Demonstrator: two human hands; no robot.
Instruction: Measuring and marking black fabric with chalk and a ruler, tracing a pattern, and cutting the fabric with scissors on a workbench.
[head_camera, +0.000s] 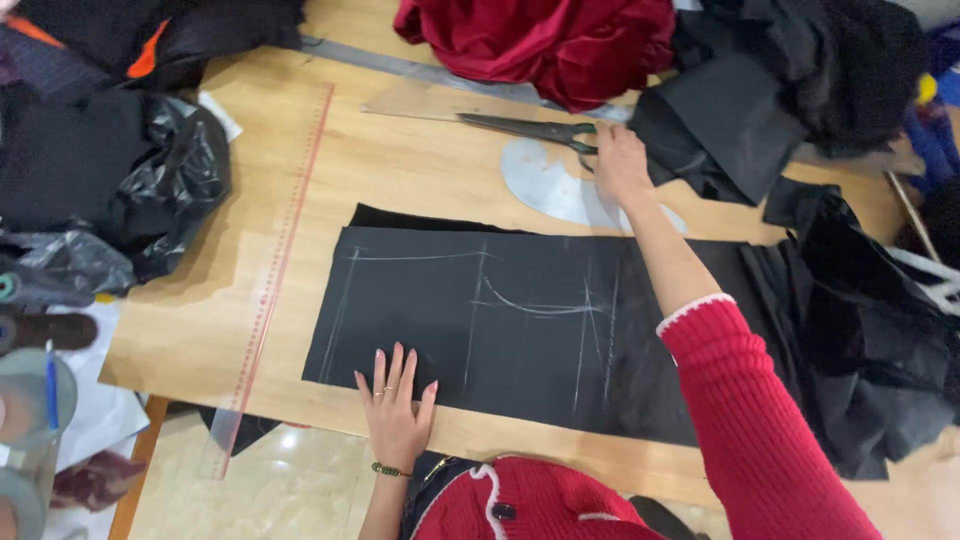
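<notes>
A black cloth (520, 320) marked with white chalk lines lies flat on the wooden table (420, 170). My left hand (395, 410) rests palm down on its near edge, fingers spread, holding nothing. My right hand (620, 165) reaches to the far side and closes on the handles of long dark scissors (530, 128), which lie on the table with the blades pointing left. Beside that hand sits a clear curved ruler (550, 185).
A long clear straight ruler (275, 270) runs along the table's left side. A red velvet heap (540, 45) lies at the back. Black fabric piles (850, 330) crowd the right, black bags and cloth (130, 170) the left. A second ruler (420, 100) lies under the scissors.
</notes>
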